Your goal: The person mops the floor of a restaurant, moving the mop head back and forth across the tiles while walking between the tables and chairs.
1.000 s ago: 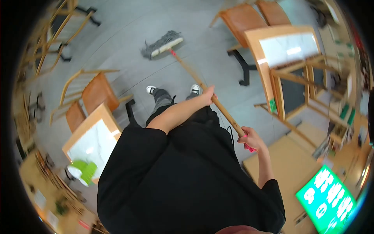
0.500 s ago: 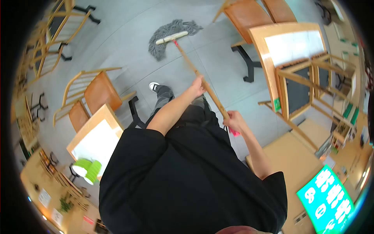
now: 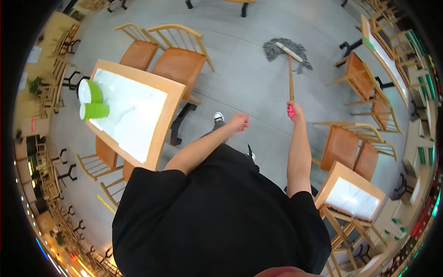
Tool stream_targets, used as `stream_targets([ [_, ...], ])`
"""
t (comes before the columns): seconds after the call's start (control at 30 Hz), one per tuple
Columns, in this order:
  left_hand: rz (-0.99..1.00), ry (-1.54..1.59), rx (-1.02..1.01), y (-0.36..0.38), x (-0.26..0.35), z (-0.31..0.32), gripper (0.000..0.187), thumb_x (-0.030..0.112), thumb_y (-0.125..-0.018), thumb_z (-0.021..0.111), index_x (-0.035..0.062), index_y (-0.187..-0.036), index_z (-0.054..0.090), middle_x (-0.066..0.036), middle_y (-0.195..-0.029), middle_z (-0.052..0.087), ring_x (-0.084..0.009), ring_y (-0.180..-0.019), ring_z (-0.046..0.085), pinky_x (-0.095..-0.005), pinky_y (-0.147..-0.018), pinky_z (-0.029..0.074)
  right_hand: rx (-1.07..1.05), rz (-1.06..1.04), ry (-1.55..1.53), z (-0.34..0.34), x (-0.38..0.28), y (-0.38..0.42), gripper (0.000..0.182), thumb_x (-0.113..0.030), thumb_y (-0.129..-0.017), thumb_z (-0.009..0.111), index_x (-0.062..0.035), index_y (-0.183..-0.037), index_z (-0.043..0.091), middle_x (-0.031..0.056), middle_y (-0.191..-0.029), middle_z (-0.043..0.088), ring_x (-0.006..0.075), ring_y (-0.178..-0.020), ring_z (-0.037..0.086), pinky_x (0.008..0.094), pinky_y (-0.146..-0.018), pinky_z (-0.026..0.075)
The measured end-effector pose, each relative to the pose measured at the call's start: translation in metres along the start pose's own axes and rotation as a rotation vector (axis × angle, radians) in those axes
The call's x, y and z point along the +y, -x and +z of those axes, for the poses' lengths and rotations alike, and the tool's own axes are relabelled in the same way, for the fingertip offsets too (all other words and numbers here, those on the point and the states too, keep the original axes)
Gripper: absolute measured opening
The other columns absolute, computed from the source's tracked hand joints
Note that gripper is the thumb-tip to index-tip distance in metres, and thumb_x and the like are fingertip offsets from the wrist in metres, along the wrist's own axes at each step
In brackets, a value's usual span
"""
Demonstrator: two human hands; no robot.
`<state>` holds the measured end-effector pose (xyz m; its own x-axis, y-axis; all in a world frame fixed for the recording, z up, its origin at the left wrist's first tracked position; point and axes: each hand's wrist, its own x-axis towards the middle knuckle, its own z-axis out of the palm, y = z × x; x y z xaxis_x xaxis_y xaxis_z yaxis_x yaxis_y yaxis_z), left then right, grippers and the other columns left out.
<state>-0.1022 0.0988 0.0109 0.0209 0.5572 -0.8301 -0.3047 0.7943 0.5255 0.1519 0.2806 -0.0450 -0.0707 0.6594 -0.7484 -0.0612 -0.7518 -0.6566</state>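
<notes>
A mop with a grey string head (image 3: 300,50), a white clamp bar and a wooden handle (image 3: 291,81) reaches forward from my right hand. My right hand (image 3: 295,111) is closed round the handle's pink end, arm stretched out ahead. The mop head lies spread on the grey tiled floor (image 3: 249,78). My left hand (image 3: 239,123) is off the handle, in front of my body, with nothing in it; its fingers are loosely bent and slightly apart, a little blurred.
At left stands a wood-edged table (image 3: 134,115) bearing green-and-white stacked bowls (image 3: 94,111), with wooden chairs (image 3: 180,67) around it. On the right are another table (image 3: 353,194), tan-seated chairs (image 3: 340,145) and a farther table (image 3: 385,55). Black table legs (image 3: 182,123) reach onto the floor.
My left hand has let go of the mop handle. My right hand has moved forward, now at the pink end, and the mop head sits farther right in view. The view has shifted past the tables.
</notes>
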Motion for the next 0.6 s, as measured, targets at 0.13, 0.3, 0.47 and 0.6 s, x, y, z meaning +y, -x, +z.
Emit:
stream_targets([
  [0.13,-0.084,0.039,0.093,0.011,-0.017,-0.041,0.027,0.027,-0.088,0.055,0.0122,-0.111,0.052,-0.002,-0.094,0.058,-0.0127,-0.082,0.057,-0.0285,-0.072,0.048,-0.02,-0.018,-0.028,0.04,0.022,-0.011,0.016,-0.016,-0.084,0.06,-0.0058,-0.078,0.049,0.0011,-0.058,0.047,0.0127,-0.043,0.046,0.0269,-0.036,0.036],
  [0.3,0.12,-0.516,0.112,-0.012,-0.046,-0.01,0.036,0.019,-0.084,0.056,0.0089,-0.118,0.05,-0.009,-0.104,0.059,-0.0225,-0.093,0.057,-0.0363,-0.077,0.048,0.03,-0.015,0.045,0.013,0.128,0.071,0.021,-0.021,-0.086,0.059,-0.0046,-0.088,0.046,0.0012,-0.057,0.045,0.0116,-0.041,0.043,0.0271,-0.036,0.036],
  [0.47,1.045,-1.364,-0.278,0.005,-0.081,0.096,0.053,0.01,-0.074,0.062,0.011,-0.124,0.047,-0.013,-0.121,0.054,-0.0321,-0.117,0.047,-0.0453,-0.091,0.044,-0.022,0.043,0.284,-0.055,0.213,0.266,0.03,-0.013,-0.077,0.07,-0.0078,-0.089,0.042,0.0003,-0.057,0.044,0.0109,-0.042,0.044,0.0275,-0.035,0.035],
  [0.6,1.094,-1.965,-1.054,0.033,-0.145,0.173,0.055,0.01,-0.07,0.066,0.0181,-0.122,0.05,-0.008,-0.119,0.056,-0.0295,-0.119,0.048,-0.0445,-0.091,0.044,0.011,0.262,0.268,-0.082,0.228,0.444,0.035,-0.007,-0.072,0.072,-0.0071,-0.088,0.042,0.0014,-0.055,0.043,0.0123,-0.04,0.045,0.029,-0.035,0.034],
])
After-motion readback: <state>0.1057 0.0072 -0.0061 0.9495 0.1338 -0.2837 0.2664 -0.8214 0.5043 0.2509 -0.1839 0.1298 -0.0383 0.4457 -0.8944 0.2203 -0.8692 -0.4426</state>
